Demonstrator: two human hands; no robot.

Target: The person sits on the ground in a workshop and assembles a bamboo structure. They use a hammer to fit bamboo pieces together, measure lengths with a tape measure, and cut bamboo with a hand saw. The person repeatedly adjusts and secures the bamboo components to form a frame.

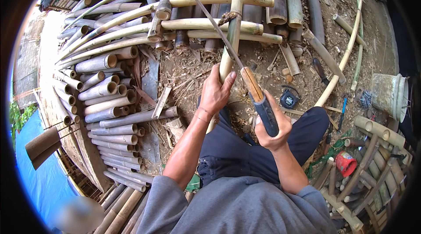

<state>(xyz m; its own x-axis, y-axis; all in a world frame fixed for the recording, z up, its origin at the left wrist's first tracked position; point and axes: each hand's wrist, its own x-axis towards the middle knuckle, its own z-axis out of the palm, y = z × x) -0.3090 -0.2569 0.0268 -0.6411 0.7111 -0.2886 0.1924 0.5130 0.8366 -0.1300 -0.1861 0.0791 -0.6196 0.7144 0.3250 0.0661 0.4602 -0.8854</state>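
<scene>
My left hand [216,91] is wrapped around an upright-looking bamboo pole [235,12], whose lower end comes down between my legs. Dark cord or fibre [229,17] is bound around this pole higher up. In my right hand [275,129] is a long-bladed knife [253,85] with a bare wood and black handle. Its narrow blade points up and to the left, passing across the pole just beyond my left hand; whether it touches the bamboo I cannot tell. Curved bamboo poles [210,24] lie crosswise behind.
Stacked bamboo lengths [107,100] fill the left side. A tape measure [288,99] and a dark-handled tool [320,71] lie on chip-strewn ground at right. Further right are a pale bucket [386,96], a red container [346,164] and a bamboo frame [372,164].
</scene>
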